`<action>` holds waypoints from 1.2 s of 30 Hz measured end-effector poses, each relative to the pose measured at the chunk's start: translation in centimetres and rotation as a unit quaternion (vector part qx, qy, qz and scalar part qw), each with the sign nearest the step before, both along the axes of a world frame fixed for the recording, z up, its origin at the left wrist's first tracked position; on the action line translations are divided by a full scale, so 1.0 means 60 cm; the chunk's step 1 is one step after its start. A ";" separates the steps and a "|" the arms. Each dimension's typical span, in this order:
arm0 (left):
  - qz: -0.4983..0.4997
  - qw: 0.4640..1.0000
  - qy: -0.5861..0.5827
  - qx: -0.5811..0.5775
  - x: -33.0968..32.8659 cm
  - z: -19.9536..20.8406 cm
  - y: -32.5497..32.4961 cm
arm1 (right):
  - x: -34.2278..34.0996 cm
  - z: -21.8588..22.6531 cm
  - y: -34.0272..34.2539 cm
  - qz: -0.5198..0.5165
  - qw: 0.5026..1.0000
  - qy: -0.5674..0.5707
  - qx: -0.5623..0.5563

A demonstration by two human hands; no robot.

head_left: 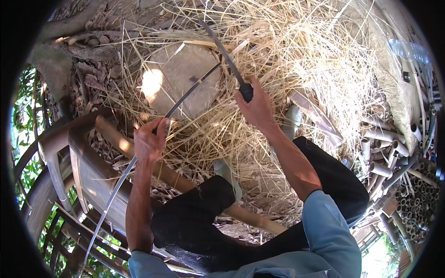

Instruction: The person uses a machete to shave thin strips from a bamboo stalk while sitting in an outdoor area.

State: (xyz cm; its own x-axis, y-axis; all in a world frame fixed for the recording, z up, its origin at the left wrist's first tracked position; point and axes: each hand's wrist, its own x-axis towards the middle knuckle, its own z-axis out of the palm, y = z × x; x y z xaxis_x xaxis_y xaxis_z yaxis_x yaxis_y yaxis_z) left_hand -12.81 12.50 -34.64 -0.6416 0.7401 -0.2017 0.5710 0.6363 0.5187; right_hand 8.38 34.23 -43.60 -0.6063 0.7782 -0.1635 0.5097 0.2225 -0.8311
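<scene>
A seated person in dark trousers and a blue shirt works a long, thin dark strip of split bamboo (185, 95) over a heap of pale, straw-like shavings (296, 60). The left hand (149, 141) is closed around the strip near its middle, fingers pinched tight on it; the strip runs from the lower left of the view, past a wooden chair (79, 157), up toward a flat, round wooden chopping block (183, 76). The right hand (256, 107) is wrapped in a fist around the black handle of a long, curved knife (225, 53), its blade rising away over the block. Blade and strip appear to cross just above the block, though whether they touch is hard to tell. A brown bamboo pole (176, 178) lies under the knees; cut bamboo tubes (394, 157) are stacked at the right.
</scene>
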 end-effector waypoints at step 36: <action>-0.011 0.996 0.089 -0.011 0.010 -0.040 0.011 | -0.044 -0.070 -0.006 0.033 0.995 0.042 0.087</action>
